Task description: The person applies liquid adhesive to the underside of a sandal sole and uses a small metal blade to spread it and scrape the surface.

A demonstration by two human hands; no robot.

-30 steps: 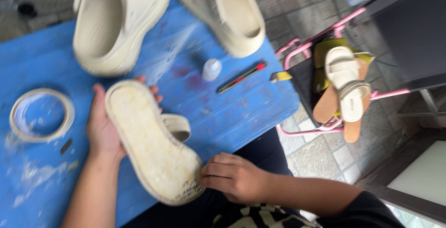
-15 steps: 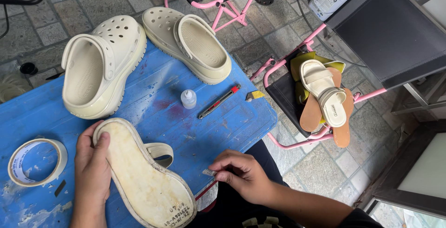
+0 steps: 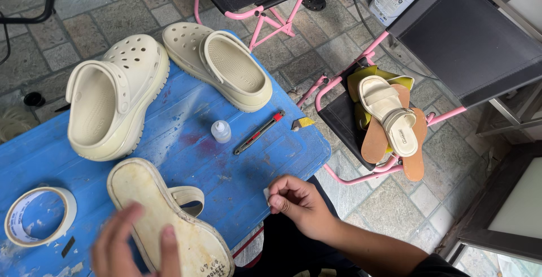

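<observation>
**A:** Eyes on the upturned sandal [image 3: 169,220], sole to the sky on the blue table [image 3: 237,164]. Which way is it lying?

**B:** Long axis runs diagonally: one rounded end up-left toward the big clog [image 3: 116,99], the other down-right at the table's near edge. Which end is the toe I cannot tell. A cream strap loops out from its right side.

**A:** And its look?

**B:** Pale cream sole, grubby, with brownish staining round the rim and dark stamped marks at the near end.

**A:** Left hand [image 3: 132,246]?

**B:** Blurred, fingers spread open, lying over the near part of the sole. Resting on it, it seems, not closed round it.

**A:** Right hand [image 3: 299,203]?

**B:** Just beside the table's near right edge, fingers curled in tight. There's a small pale thing at the fingertips, too small to name.

**A:** What else is up there?

**B:** A second clog [image 3: 223,65] at the far edge, a little glue bottle [image 3: 221,131] and a red utility knife [image 3: 259,132] mid-table, a tape roll [image 3: 38,216] at the left. Off to the right, sandals [image 3: 389,122] stacked on a pink-framed stool [image 3: 344,120].
</observation>
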